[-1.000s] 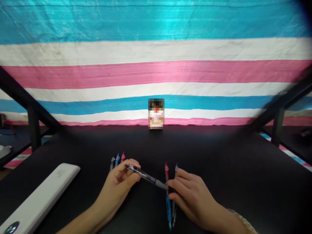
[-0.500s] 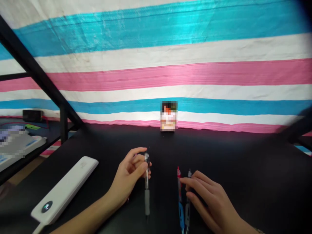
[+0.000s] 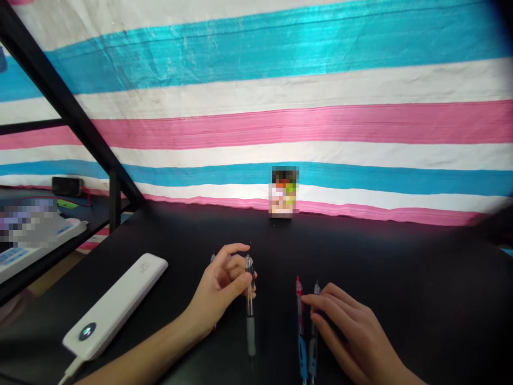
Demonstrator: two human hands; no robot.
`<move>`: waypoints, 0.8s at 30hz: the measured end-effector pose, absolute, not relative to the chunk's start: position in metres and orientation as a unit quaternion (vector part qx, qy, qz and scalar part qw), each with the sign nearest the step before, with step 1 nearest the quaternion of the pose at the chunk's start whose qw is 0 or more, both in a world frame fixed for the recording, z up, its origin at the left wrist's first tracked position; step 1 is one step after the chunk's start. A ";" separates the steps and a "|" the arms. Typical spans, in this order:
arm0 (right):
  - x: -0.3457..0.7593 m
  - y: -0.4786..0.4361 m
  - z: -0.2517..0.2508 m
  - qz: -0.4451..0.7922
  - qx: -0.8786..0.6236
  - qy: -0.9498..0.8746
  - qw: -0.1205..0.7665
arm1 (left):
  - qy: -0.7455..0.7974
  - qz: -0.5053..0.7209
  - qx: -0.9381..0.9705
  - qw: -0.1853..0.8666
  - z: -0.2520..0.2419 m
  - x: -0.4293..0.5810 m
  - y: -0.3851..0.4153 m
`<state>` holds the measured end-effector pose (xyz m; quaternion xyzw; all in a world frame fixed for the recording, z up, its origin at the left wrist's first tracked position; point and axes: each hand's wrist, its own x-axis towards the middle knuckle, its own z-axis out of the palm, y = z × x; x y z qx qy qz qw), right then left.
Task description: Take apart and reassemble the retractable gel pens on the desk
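Observation:
Between the thumb and fingers of my left hand (image 3: pixel 224 283) is a clear-barrelled pen with a grey grip (image 3: pixel 250 334), its tip pointing toward me. The index finger reaches out above the pen's top end. Behind that hand, part of another pen (image 3: pixel 212 258) shows; the rest is hidden. My right hand (image 3: pixel 352 326) has its fingers closed around a grey pen (image 3: pixel 313 350), partly covered by the fingers. Beside it is a red-topped pen with a blue grip (image 3: pixel 302 355), which the right index fingertip appears to touch. Both pens run off the bottom of the view.
A white power bank (image 3: pixel 120 305) with a cable lies left on the black table (image 3: pixel 192 230). A small blurred box (image 3: pixel 284 200) stands at the back before a striped sheet (image 3: pixel 240 128). A black metal frame (image 3: pixel 88 139) and a white power strip (image 3: pixel 48 243) are at left.
The view has shifted slightly, so everything sits a little further right. Both hands keep nearly the same hold on the pens. The pen end behind my left hand has come into sight.

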<state>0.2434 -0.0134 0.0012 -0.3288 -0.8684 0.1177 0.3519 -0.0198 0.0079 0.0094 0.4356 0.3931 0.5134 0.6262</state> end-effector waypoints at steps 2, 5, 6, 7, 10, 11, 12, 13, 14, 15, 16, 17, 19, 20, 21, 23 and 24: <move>0.243 -0.013 0.001 0.115 -0.329 -0.869 0.352 | 0.388 0.513 0.441 0.626 0.009 -0.021 0.008; 0.245 -0.013 -0.002 0.115 -0.333 -0.868 0.350 | 0.376 0.515 0.453 0.623 0.008 -0.022 0.008; 0.246 -0.013 -0.004 0.116 -0.334 -0.868 0.348 | 0.375 0.518 0.455 0.620 0.008 -0.023 0.009; 0.247 -0.013 -0.005 0.117 -0.336 -0.868 0.347 | 0.375 0.522 0.457 0.615 0.008 -0.024 0.009; 0.248 -0.012 -0.008 0.119 -0.340 -0.867 0.345 | 0.378 0.530 0.465 0.600 0.009 -0.026 0.012; 0.248 -0.012 -0.008 0.117 -0.341 -0.866 0.346 | 0.379 0.532 0.469 0.594 0.009 -0.027 0.014; 0.249 -0.012 -0.008 0.116 -0.340 -0.866 0.347 | 0.381 0.533 0.475 0.587 0.010 -0.028 0.015; 0.249 -0.012 -0.008 0.114 -0.339 -0.866 0.349 | 0.384 0.534 0.481 0.580 0.010 -0.029 0.017; 0.249 -0.012 -0.008 0.113 -0.337 -0.867 0.349 | 0.388 0.535 0.486 0.571 0.011 -0.030 0.019; 0.249 -0.012 -0.007 0.111 -0.336 -0.868 0.349 | 0.394 0.537 0.490 0.562 0.011 -0.031 0.021; 0.249 -0.011 -0.007 0.109 -0.334 -0.869 0.348 | 0.400 0.538 0.494 0.554 0.011 -0.033 0.023; 0.249 -0.011 -0.007 0.108 -0.332 -0.871 0.346 | 0.406 0.541 0.495 0.545 0.011 -0.036 0.026; 0.249 -0.011 -0.008 0.105 -0.330 -0.872 0.346 | 0.416 0.547 0.498 0.530 0.011 -0.041 0.032; 0.250 -0.010 -0.009 0.103 -0.328 -0.872 0.347 | 0.421 0.549 0.500 0.521 0.011 -0.044 0.035; 0.250 -0.010 -0.009 0.102 -0.328 -0.872 0.349 | 0.427 0.549 0.502 0.514 0.011 -0.047 0.037; 0.250 -0.010 -0.011 0.101 -0.326 -0.873 0.350 | 0.439 0.541 0.511 0.503 0.011 -0.052 0.042; 0.250 -0.010 -0.011 0.100 -0.324 -0.873 0.351 | 0.445 0.535 0.517 0.499 0.011 -0.054 0.044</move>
